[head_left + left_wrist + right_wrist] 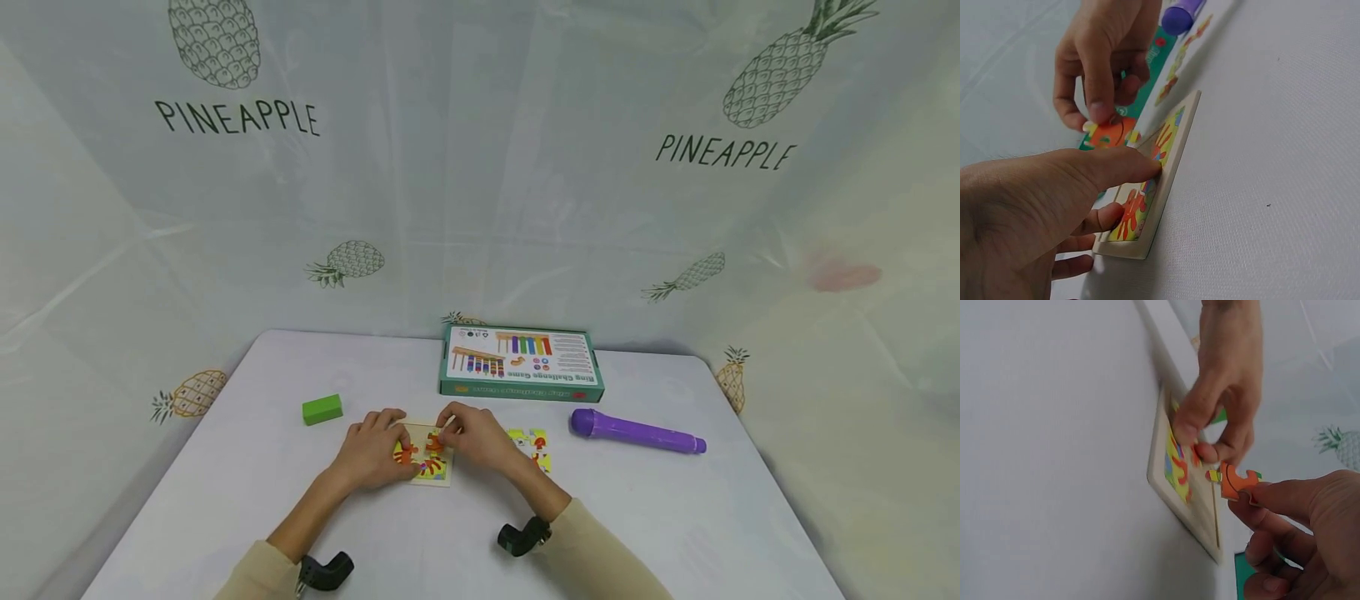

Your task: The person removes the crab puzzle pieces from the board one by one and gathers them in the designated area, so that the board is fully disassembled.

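White, finely grained tabletop (pixel 420 542) lies under it all. The left hand (pixel 372 457) curls its fingers against a flat, pale wooden tray (pixel 1125 251), thumb pressed on the bright pieces inside — seemingly to steady it. Near the tray's bare patch, the right hand (pixel 480 437) pinches a knobbed orange puzzle piece (pixel 1232 481) by its edge — probably leaving the printed face uncovered.

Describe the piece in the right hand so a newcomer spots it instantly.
On the white table, in front of the green box, lies a wooden puzzle tray. Pinched by the right hand near it is the piece, mostly orange with a dark curved line. Unlike the pieces lying in the tray, it is held up.
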Tool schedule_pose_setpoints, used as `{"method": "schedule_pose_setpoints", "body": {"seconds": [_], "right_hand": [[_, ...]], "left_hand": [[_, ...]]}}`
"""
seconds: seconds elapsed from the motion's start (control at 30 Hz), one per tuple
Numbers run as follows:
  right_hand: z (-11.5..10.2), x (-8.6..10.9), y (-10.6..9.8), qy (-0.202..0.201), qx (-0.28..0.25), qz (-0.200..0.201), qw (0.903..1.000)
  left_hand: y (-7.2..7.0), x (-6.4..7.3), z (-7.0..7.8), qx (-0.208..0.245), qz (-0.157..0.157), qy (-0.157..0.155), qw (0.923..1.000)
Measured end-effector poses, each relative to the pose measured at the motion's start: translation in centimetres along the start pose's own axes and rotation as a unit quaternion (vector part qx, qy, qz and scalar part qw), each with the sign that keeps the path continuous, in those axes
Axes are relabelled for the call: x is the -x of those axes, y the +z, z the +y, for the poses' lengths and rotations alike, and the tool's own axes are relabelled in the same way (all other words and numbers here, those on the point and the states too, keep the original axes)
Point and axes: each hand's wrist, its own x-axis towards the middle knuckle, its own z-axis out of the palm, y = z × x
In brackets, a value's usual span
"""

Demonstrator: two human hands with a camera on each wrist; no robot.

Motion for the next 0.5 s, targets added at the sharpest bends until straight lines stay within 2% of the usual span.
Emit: {"method": "schedule_pose_setpoints", "body": {"seconds": [0.23,0.5], "right_hand": [[1.3,1.4,-2.5,0.018,0.016,0.019,0.9995],[3.7,3.6,-5.0,0.048,0.032,0.021,0.9981]], "left_hand": [[0.2,0.0,-0.1,0.003,0.002,0.001,1.0000],[0.3,0.0,-0.1,0.010,0.003,0.002,0.9999]]}}
